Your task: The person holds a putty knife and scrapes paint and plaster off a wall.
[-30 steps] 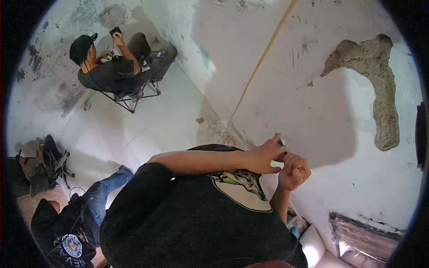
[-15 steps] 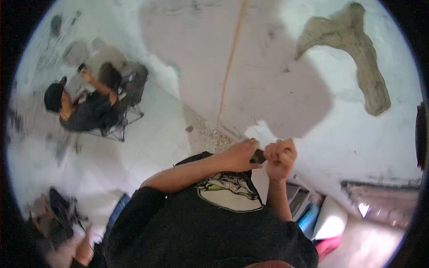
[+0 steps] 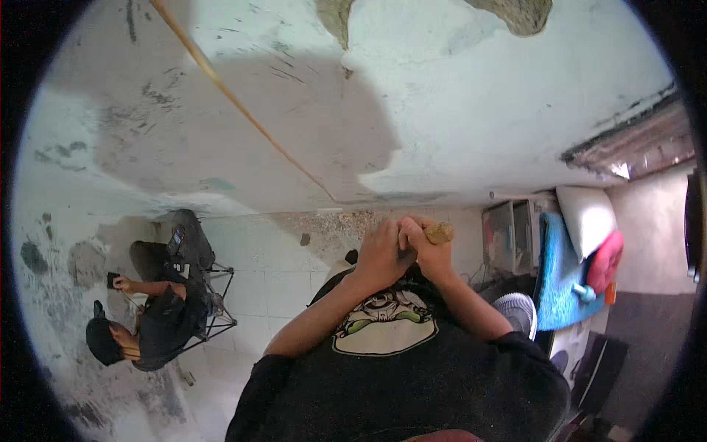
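"Since your right hand (image 3: 431, 254) is wrapped around the tool (image 3: 440, 233), only its rounded tan end pokes out on the right. Why would you hold it so?"

"Probably for firm control: a closed fist keeps the shaft from turning on you. You have it in the air just beyond your shirt (image 3: 383, 339), borne by your hands alone."

"And your left hand (image 3: 378, 254)?"

"You press it up against the right one, fingers bent, by a dark part (image 3: 406, 255), perhaps the tool's other end. Your fingers hide too much, so I can't tell whether they grip it."

"What lies farther out from you?"

"Ahead of you, grit (image 3: 335, 227) lines the floor's (image 3: 254, 287) far edge; the foot of the wall (image 3: 479, 140) likely stops it spreading. On your right, a white pillow (image 3: 589, 221) lies at the blue mat's (image 3: 563, 287) far right corner, with a red cushion (image 3: 605, 265) by its right edge, perhaps bunched to leave you the rest."

"To your left?"

"A seated person (image 3: 158, 324) holds up a small dark device (image 3: 113, 280), maybe to see it better."
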A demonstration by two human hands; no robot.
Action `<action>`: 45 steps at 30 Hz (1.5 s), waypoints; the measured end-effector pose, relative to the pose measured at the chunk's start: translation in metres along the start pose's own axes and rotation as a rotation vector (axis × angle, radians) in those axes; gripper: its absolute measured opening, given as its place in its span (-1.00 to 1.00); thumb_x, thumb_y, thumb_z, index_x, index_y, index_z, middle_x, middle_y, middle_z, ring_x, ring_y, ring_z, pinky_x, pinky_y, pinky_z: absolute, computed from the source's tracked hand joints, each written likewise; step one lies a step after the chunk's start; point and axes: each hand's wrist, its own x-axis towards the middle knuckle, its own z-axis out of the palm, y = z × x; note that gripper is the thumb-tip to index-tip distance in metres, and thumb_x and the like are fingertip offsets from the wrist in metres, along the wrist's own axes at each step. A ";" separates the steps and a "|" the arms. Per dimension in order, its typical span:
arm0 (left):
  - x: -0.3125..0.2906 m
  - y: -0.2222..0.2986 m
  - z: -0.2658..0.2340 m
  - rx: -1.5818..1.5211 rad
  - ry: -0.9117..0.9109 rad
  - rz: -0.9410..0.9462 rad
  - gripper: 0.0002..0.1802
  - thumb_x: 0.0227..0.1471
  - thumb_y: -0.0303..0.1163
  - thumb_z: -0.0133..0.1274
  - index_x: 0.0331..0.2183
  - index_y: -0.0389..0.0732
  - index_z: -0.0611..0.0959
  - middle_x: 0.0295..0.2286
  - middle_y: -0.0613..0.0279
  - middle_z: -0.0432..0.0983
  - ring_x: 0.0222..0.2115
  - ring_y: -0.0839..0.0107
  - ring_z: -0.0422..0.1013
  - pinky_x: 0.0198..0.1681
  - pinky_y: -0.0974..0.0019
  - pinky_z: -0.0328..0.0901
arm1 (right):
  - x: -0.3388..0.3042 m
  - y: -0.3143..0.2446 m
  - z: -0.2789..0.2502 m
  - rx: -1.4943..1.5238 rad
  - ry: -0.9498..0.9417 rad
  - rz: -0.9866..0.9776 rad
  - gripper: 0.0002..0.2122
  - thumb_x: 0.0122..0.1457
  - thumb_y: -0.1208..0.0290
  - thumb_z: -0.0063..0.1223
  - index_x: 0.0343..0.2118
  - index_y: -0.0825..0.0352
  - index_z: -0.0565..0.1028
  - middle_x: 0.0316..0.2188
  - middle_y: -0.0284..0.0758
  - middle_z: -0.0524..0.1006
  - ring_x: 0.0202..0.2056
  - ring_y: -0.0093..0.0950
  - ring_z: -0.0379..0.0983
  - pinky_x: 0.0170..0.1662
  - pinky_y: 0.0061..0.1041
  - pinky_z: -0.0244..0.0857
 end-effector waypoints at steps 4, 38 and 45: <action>0.010 0.016 -0.017 -0.200 0.241 -0.069 -0.52 -0.18 -0.33 0.18 -0.28 -0.30 0.30 -0.31 -0.08 0.24 -0.29 -0.04 0.27 -0.20 0.04 0.19 | 0.018 -0.009 -0.010 0.130 -0.039 -0.306 -0.77 0.07 0.47 -0.04 -0.70 0.39 0.40 -0.72 -0.48 0.37 -0.63 -0.68 0.23 -0.55 -0.64 0.15; -0.327 -0.285 0.079 -0.339 0.182 -1.156 -0.77 -0.01 -0.28 -0.13 -0.42 -0.18 0.56 -0.39 0.02 0.45 -0.42 0.21 0.40 -0.35 0.12 0.27 | 0.093 -0.220 -0.023 -0.376 0.180 -1.262 -0.75 -0.04 0.70 -0.28 -0.82 0.42 0.18 -0.81 -0.39 0.17 -0.77 -0.62 0.10 -0.63 -0.51 0.26; -0.259 -0.261 0.045 -0.771 0.637 -1.396 -0.75 0.04 -0.26 -0.15 -0.22 -0.12 0.45 -0.42 0.17 0.42 -0.43 0.27 0.37 -0.36 0.12 0.22 | 0.104 -0.218 -0.019 -0.351 0.176 -1.231 -0.74 -0.02 0.70 -0.29 -0.81 0.41 0.20 -0.82 -0.41 0.13 -0.78 -0.63 0.06 -0.63 -0.53 0.26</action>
